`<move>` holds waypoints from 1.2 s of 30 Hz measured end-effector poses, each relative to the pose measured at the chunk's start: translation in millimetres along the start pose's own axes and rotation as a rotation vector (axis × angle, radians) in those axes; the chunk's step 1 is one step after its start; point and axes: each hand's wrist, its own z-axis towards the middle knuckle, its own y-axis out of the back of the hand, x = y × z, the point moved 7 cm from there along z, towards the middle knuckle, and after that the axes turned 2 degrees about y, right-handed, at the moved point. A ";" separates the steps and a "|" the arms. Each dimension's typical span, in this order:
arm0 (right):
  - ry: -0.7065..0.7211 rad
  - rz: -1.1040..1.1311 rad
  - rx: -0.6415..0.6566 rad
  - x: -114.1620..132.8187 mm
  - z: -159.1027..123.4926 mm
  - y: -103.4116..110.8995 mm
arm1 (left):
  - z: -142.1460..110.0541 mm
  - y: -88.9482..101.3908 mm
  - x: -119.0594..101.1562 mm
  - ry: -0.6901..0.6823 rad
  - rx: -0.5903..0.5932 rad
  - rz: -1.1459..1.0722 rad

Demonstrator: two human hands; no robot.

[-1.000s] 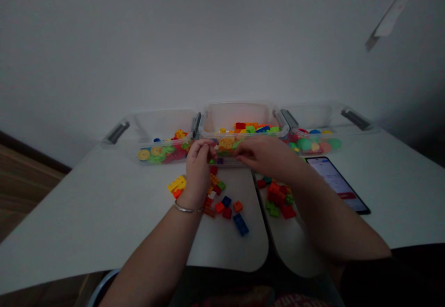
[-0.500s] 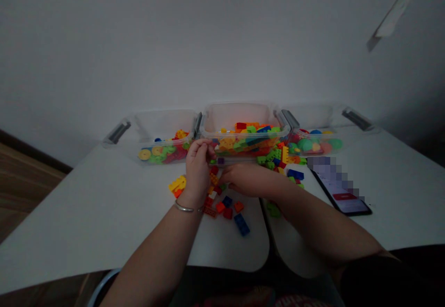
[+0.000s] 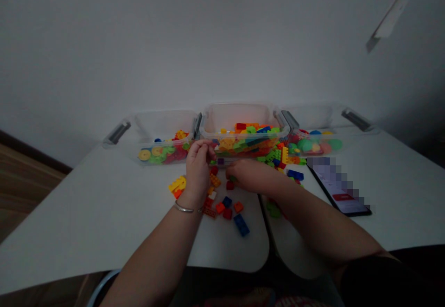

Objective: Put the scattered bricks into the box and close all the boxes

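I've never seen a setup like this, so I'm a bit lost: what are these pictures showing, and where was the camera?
No machine here: these are a person's own bare hands. The camera is worn on the person's head, looking forward and down, so you see roughly what they see. On a white table stand three clear boxes: the left box, the middle box and the right box, all holding colourful toy pieces. Loose bricks lie in front of them, and a phone lies to the right. The left hand, wearing a bangle, has its fingers at the front of the middle box. The right hand is low, just behind a red brick. Neither hand clearly shows anything held.
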 end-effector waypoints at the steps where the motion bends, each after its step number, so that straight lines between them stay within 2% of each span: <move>1: 0.005 -0.011 -0.009 -0.1 0.6 -1.0 | -0.1 0.1 0.0 0.005 -0.002 0.004; 5: 0.005 -0.009 -0.031 -1.2 3.4 -6.7 | -0.4 -0.1 0.3 0.011 0.007 0.025; 9: -0.003 -0.008 0.033 -3.3 5.5 -10.4 | 0.7 -0.9 3.4 0.026 0.040 0.062; 14: 0.005 0.025 0.011 -9.1 -3.3 11.4 | 1.7 -2.6 6.8 0.063 0.070 0.084; 21: -0.003 0.039 -0.245 -24.8 -46.0 76.3 | -2.4 -3.8 6.4 0.107 0.081 0.124; 23: -0.036 0.010 -0.360 -35.3 -57.2 90.9 | -3.2 -4.1 7.9 0.125 0.094 0.154; 25: -0.085 -0.005 -0.530 -47.8 -67.7 103.7 | -3.6 -5.3 11.3 0.151 0.125 0.201; 27: -0.159 -0.015 -0.666 -61.1 -75.6 110.3 | -3.9 -8.0 15.2 0.165 0.178 0.269; 29: -0.237 -0.026 -0.742 -72.6 -79.5 111.3 | -4.8 -12.0 18.2 0.151 0.246 0.357; 33: -0.366 -0.092 -0.797 -89.8 -80.3 107.1 | -9.9 -21.8 21.9 0.065 0.407 0.626; 36: -0.421 -0.124 -0.781 -99.6 -77.2 103.0 | -15.3 -27.3 26.1 0.011 0.544 0.857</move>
